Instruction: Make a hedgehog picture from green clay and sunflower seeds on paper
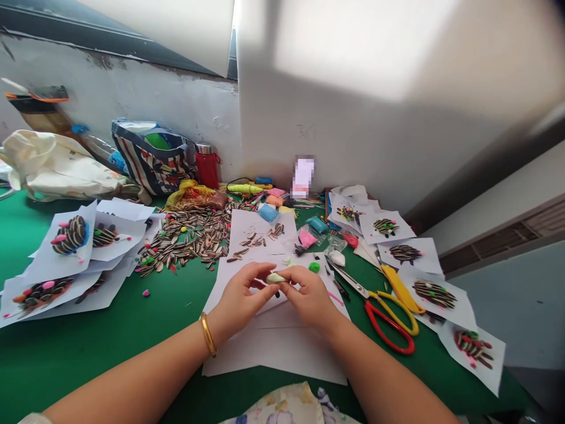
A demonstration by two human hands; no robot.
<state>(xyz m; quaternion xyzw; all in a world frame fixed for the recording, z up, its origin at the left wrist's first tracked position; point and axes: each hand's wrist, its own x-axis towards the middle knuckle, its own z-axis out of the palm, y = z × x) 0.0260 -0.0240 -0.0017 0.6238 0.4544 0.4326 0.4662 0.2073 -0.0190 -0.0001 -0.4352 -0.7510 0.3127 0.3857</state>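
Note:
A small pale-green lump of modelling clay (276,278) is pinched between the fingertips of both hands. My left hand (242,297), with a gold bangle at its wrist, closes on it from the left. From the right, my right hand (312,299) grips the same lump. Both hands are over white paper sheets (265,350). Just right of the fingers lies a bright green clay ball (313,267), and pale-green bits (288,262) lie behind them. Loose sunflower seeds (253,240) rest on the paper farther back.
Seed-and-clay pictures on paper (73,259) are stacked at left, with more (435,294) at right. Red-and-yellow scissors (391,321) lie beside a yellow cutter (401,288). A sunflower seed pile (185,235), clay packets (318,225), red bottle (206,168) and striped bag (152,159) stand farther back.

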